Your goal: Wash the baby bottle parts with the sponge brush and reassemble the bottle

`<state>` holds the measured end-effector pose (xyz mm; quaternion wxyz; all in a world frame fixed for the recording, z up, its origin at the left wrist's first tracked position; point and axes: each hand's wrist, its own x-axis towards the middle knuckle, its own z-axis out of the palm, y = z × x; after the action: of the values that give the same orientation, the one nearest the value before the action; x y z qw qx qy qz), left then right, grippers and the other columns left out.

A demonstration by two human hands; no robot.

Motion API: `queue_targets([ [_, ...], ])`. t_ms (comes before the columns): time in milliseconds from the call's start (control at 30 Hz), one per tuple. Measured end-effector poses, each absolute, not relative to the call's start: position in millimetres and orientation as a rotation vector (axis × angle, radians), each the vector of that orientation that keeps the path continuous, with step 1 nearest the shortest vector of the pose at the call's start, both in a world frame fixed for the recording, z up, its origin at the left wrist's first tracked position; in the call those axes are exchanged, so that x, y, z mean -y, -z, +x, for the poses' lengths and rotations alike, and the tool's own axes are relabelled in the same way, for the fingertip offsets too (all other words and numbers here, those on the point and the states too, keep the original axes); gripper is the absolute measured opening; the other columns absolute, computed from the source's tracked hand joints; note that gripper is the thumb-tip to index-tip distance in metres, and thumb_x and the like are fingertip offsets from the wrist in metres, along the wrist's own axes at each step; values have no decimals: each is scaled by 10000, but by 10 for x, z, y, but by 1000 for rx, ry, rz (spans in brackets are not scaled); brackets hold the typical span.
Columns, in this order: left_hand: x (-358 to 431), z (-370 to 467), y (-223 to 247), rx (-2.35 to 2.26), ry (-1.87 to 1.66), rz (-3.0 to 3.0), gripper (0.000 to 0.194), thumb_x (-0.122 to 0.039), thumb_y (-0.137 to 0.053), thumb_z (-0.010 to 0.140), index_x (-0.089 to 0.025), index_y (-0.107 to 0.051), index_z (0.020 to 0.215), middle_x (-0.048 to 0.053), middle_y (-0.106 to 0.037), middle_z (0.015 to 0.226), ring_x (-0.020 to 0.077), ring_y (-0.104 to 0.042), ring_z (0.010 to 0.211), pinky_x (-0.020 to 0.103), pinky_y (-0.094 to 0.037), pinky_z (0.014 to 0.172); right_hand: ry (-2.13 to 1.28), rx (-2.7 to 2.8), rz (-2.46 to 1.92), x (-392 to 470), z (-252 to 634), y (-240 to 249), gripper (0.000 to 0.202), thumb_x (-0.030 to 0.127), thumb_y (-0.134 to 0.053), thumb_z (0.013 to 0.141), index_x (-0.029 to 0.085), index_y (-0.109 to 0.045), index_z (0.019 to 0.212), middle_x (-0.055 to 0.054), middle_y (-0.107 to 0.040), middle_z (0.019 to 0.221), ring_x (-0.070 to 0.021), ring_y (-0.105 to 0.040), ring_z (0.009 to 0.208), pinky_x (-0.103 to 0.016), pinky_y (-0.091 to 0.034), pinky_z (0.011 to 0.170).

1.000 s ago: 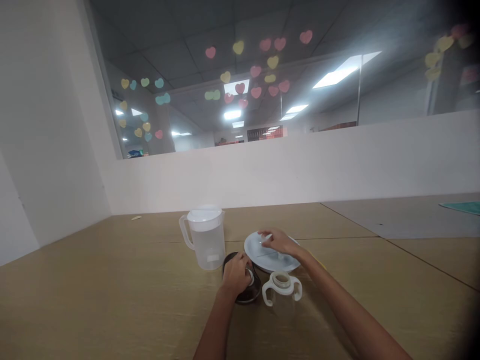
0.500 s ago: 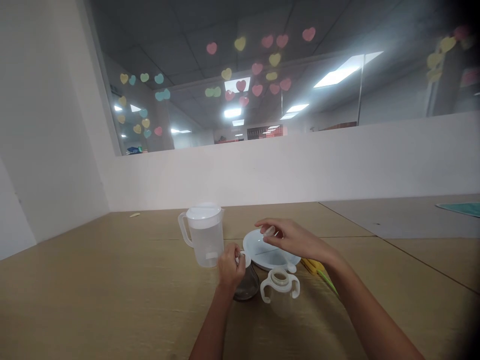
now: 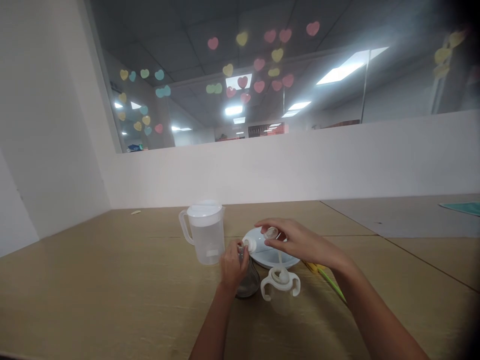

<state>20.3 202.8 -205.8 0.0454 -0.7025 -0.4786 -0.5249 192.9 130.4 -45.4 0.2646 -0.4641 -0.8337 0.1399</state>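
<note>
Your left hand is curled around the upper part of the dark see-through bottle, with the white ring showing at your fingertips; whether that ring is joined to the bottle, you cannot tell from here. Your right hand pinches the small round cap between thumb and fingers, just to the right of the ring and over the pale plate. Below that hand hangs the thin straw, its rounded weight at the mouth of the two-handled cup. The cup stands upright on the table, beneath your right hand and just right of the bottle, with neither hand on it. To the left of your left hand stands the lidded pitcher, its handle facing left. The yellow-and-green thing lies right of the plate, partly behind your right forearm, and the green cloth is at the far right.
</note>
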Motion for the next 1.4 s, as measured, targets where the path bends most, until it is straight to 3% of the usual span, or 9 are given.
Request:
queue_targets([
  [300,-2064,203,2069,1458,1654,-2237,216,-322,-369,909,-181,-515,984,67,-642,818,171,-614,730,267,-445,643,-324,2269,-1270,-1369,1930,477,411,370,-471,797,234,-540,1178,-59,-586,1113,-190,-564,879,-302,-439,788],
  [767,-2105,219,2098,1317,1718,-2241,230,-215,-324,915,-185,-494,1067,100,-611,1063,189,-594,962,315,-482,804,-218,2322,-1311,-1424,1990,530,381,303,-434,806,228,-524,1168,-67,-581,1107,-205,-571,920,-316,-407,835],
  [867,-2089,219,2106,1326,1745,-2225,230,-241,-326,918,-181,-481,1077,107,-611,1060,191,-592,965,310,-485,789,-281,2423,-1443,-1424,1948,575,429,266,-509,737,252,-538,1165,-55,-615,988,-171,-610,687,-290,-434,698],
  [1000,-2069,229,2135,1269,1865,-2162,210,-284,-350,913,-174,-461,1053,130,-601,1057,180,-599,927,280,-498,732,-426,2530,-1628,-1484,1882,683,579,295,-605,652,270,-488,1219,-21,-632,842,-96,-492,359,-271,-389,501],
  [1067,-2064,245,2153,1205,1904,-2135,186,-275,-362,909,-171,-450,1036,138,-600,1035,175,-600,920,279,-504,727,-323,2543,-1639,-1521,1859,719,575,345,-638,632,259,-511,1187,-26,-641,811,-149,-563,456,-277,-394,527],
  [1133,-2055,272,2164,1094,1910,-2105,167,-253,-376,904,-167,-446,1030,134,-604,1007,178,-600,925,291,-512,722,-133,2498,-1635,-1553,1841,741,587,391,-654,626,235,-518,1175,-61,-651,883,-235,-627,705,-295,-414,607],
  [1233,-2024,331,2157,923,1865,-2041,149,-225,-412,893,-159,-461,1018,113,-614,970,181,-604,905,312,-520,719,21,2443,-1524,-1614,1808,796,734,391,-671,616,197,-420,1277,-110,-592,1129,-290,-550,1019,-322,-415,746],
  [1300,-1989,376,2140,843,1844,-2004,134,-205,-428,886,-158,-474,1002,104,-618,958,180,-600,913,329,-516,758,-40,2503,-1391,-1681,1776,866,694,350,-665,617,192,-435,1253,-100,-579,1151,-266,-547,1016,-303,-412,747],
  [1400,-1942,426,2115,812,1896,-2009,108,-183,-415,889,-154,-483,967,124,-608,1017,188,-579,991,348,-502,817,-105,2575,-1253,-1822,1731,994,346,261,-613,647,188,-570,982,-55,-638,917,-206,-578,818,-258,-389,635],
])
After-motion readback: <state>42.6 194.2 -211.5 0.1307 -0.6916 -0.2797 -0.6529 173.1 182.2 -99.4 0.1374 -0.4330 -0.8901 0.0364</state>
